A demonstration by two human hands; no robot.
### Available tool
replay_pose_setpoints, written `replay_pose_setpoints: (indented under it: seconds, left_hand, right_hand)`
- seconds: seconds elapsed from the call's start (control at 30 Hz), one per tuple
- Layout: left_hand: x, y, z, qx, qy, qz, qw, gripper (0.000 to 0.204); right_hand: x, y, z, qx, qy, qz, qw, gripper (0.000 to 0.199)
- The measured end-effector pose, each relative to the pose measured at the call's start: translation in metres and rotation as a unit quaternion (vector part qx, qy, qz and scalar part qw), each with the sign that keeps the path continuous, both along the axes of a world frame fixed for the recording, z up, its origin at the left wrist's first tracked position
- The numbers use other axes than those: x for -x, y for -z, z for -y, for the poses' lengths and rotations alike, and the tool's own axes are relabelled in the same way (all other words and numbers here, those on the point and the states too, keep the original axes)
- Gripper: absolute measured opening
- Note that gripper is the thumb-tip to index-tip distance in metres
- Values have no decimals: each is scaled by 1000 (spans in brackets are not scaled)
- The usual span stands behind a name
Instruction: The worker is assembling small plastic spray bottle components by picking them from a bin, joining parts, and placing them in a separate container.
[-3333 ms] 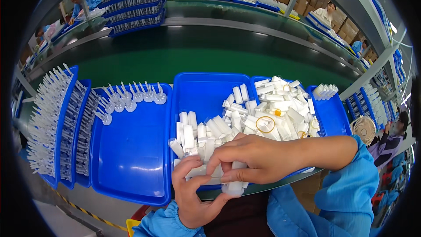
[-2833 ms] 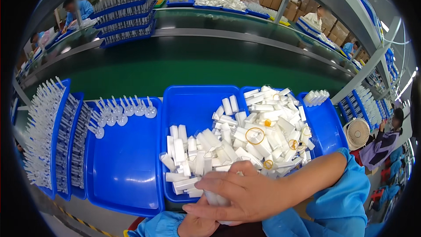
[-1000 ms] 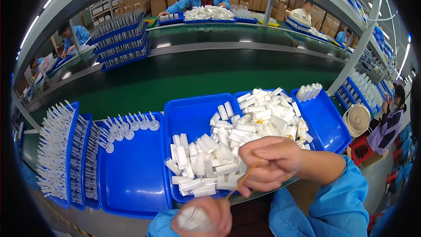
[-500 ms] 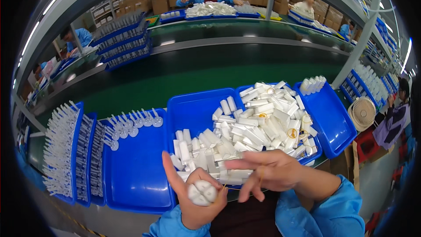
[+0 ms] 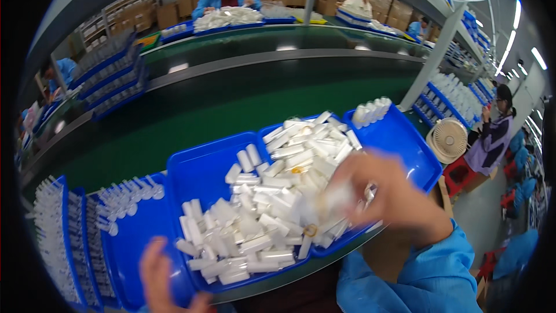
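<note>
My right hand (image 5: 385, 197) is closed around a bundle of white tubes (image 5: 336, 198), smeared by motion, above the right side of a heap. The heap is made of loose white, partly clear pieces (image 5: 263, 220) spread over two blue trays. A few yellow rubber bands (image 5: 311, 230) lie among them. My left hand (image 5: 159, 281) holds nothing, its fingers apart, over the lower right corner of a blue tray (image 5: 133, 261). Along that tray's far side stand several clear stemmed parts (image 5: 130, 194). In the far right blue tray (image 5: 399, 145) stands a row of white round-topped tubes (image 5: 372, 111).
Stacked trays of clear stemmed parts (image 5: 52, 243) rise at the far left. A green conveyor belt (image 5: 231, 98) runs behind the trays. A beige fan (image 5: 449, 139) and a grey post (image 5: 437, 46) stand at right. Co-workers sit across the belt and at right.
The white bundle has passed from my left hand to my right, which moved right and up with it. My left hand has opened and moved left. The view has swung right.
</note>
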State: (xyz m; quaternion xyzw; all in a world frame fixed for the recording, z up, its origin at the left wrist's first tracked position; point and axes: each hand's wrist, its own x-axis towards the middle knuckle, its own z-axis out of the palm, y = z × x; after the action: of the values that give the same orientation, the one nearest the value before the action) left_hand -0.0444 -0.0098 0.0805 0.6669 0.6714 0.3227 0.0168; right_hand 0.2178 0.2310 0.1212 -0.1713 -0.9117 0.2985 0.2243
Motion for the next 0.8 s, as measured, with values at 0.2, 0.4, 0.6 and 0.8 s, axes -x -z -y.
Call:
replay_pose_setpoints:
  seconds: [0.2,0.4,0.6,0.8]
  left_hand:
    - [140,73,29,99,-243,-171,950,61]
    - [202,127,29,132,-322,-226,910,44]
    - [245,159,28,96,-346,-281,890,30]
    - [237,138,17,38,-326,-187,926,18]
  right_hand:
    - [-140,26,-183,-285,494,-3,821,28]
    - [-169,72,-259,-181,580,106,787,39]
    - [-160,101,-285,-67,561,75,822,31]
    - [-158,85,-275,-233,569,215,759,50]
